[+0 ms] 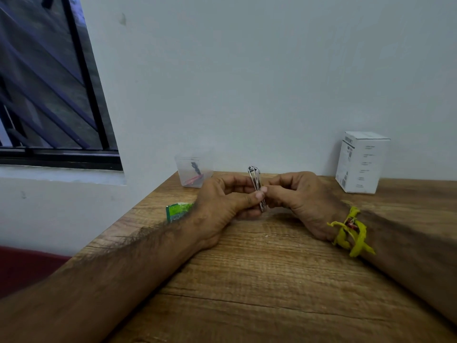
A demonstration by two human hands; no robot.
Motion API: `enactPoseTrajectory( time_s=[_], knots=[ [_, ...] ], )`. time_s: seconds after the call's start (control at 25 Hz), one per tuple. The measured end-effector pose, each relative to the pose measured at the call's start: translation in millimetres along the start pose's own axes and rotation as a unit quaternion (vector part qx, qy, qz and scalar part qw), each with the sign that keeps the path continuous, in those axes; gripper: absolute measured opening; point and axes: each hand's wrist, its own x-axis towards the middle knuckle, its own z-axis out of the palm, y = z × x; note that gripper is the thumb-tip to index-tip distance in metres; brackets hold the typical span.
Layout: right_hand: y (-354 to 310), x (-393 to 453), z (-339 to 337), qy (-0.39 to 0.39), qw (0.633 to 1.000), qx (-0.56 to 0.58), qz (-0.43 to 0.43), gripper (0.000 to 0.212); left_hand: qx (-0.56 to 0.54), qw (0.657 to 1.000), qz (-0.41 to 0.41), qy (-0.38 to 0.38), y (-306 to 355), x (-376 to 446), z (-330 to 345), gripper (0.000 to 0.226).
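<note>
Hold nail clipper (254, 177) upright just above table (272, 280), pinched mid-body between left hand (222, 206) thumb and right hand (301, 199) fingertips, with hands close together; brace base with left, work lever slowly with right, avoid slipping on thin metal.

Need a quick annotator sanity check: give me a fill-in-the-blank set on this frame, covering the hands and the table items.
1. The left hand and right hand together hold a metal nail clipper over the ____ table.
2. The yellow thread band is tied round the ____ wrist.
3. The clear container stands to the ____ of the clipper.
4. The packet beside the left wrist is ____.

Missing words: wooden; right; left; green.
</note>
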Motion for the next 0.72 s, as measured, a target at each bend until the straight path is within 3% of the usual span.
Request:
enactPoseTrajectory(
  time_s=[0.28, 0.4, 0.56, 0.72],
  knots=[
    [0, 2, -3, 0.019, 0.999, 0.01, 0.027, 0.01, 0.073, 0.997, 0.026, 0.003, -1, 4, 0, 0.022],
    [0, 5, -3, 0.066, 0.997, 0.005, 0.032, 0.011, 0.087, 0.996, 0.029, 0.023, -2, 6, 1, 0.016],
    [0, 12, -6, 0.141, 0.978, 0.135, 0.069, 0.008, 0.075, 0.997, 0.005, 0.009, -3, 6, -1, 0.016],
    [-1, 15, -12, 0.166, 0.957, 0.22, 0.086, 0.013, 0.107, 0.993, -0.009, -0.048, -1, 5, -3, 0.012]
  ],
)
